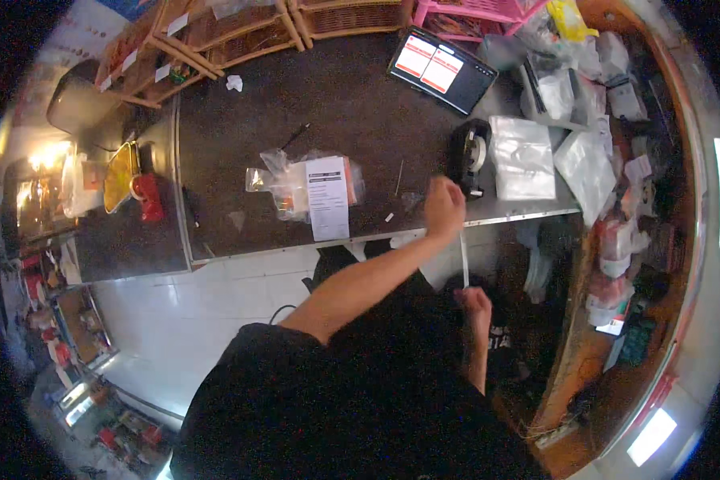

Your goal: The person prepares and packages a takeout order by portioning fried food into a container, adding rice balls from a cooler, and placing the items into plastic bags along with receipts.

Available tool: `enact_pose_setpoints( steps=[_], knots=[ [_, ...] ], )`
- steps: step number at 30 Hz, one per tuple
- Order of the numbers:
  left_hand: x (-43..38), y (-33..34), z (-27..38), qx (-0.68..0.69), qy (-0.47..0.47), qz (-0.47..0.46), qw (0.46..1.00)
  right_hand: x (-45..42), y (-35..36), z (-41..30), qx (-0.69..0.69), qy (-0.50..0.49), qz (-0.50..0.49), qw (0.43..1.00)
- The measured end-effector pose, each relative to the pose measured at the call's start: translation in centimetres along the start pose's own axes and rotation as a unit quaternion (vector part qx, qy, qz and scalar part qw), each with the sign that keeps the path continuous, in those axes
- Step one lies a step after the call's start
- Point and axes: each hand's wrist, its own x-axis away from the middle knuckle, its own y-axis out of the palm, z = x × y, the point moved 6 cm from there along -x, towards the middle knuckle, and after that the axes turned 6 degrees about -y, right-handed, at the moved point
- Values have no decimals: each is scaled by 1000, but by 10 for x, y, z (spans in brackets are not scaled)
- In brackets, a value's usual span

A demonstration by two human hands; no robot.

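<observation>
My right hand [476, 302] pinches the lower end of a narrow, pale strip [464, 261], which looks like tape. The strip runs up past the counter's front edge towards my left hand [445, 207]; its upper end is hidden there. With fingers curled and blurred, my left hand is over the counter edge, close beside a black tape dispenser [461, 159] carrying a roll of tape [476, 151]. I cannot tell whether it grips the strip. Left of it on the dark counter [240, 126], a printed paper slip [328, 201] lies over a clear plastic packet [292, 201].
Clear plastic bags [523, 159] lie right of the dispenser. Behind it stands a lit tablet [444, 69]. A pen [296, 136], a thin stick [399, 177] and crumpled paper [234, 83] are on the counter. Rattan racks [240, 36] and a pink rack [471, 9] line the back.
</observation>
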Motion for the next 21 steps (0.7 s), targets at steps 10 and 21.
enact_pose_setpoints(
  steps=[10,21],
  knots=[
    [-172,-280,-117,-406,-194,104,887,-197,239,-54,247,-236,-282,896],
    [-179,-347,-279,-100,-61,128,985,-197,254,-39,459,-191,-180,849]
  ],
)
